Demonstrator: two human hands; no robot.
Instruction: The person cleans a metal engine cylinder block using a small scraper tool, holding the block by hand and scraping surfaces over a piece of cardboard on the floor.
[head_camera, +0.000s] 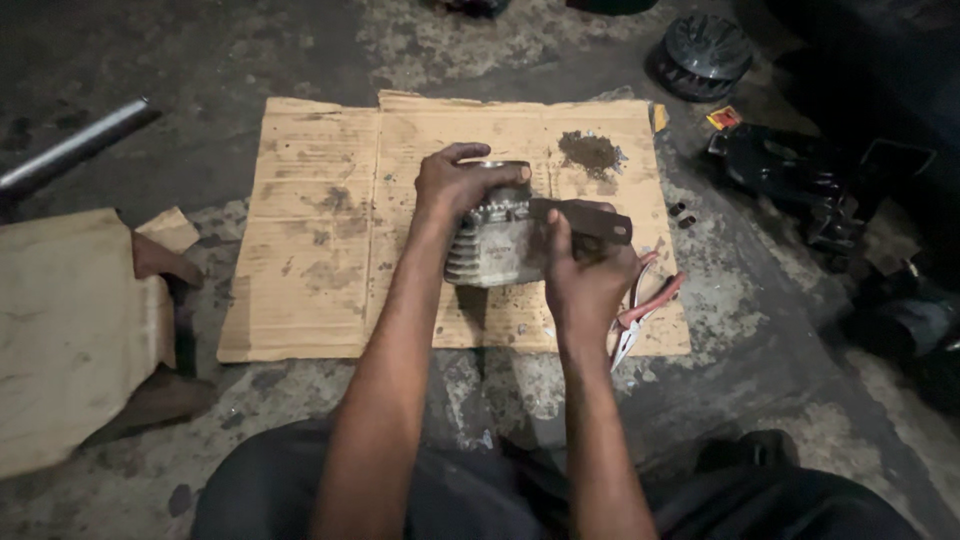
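Note:
A finned grey metal engine cylinder (492, 248) stands on a flat sheet of cardboard (320, 240) on the floor. My left hand (458, 183) grips its upper rim from above. My right hand (583, 275) holds a flat dark metal blade (590, 219), whose left end rests against the cylinder's top edge. Both forearms reach forward from my lap.
Red-handled pliers (640, 312) lie on the cardboard under my right hand. A dark pile of grime (590, 153) sits on the far right of the sheet. A metal pipe (70, 150) lies at left, folded cardboard (70, 320) nearer left, dark engine parts (800, 175) at right.

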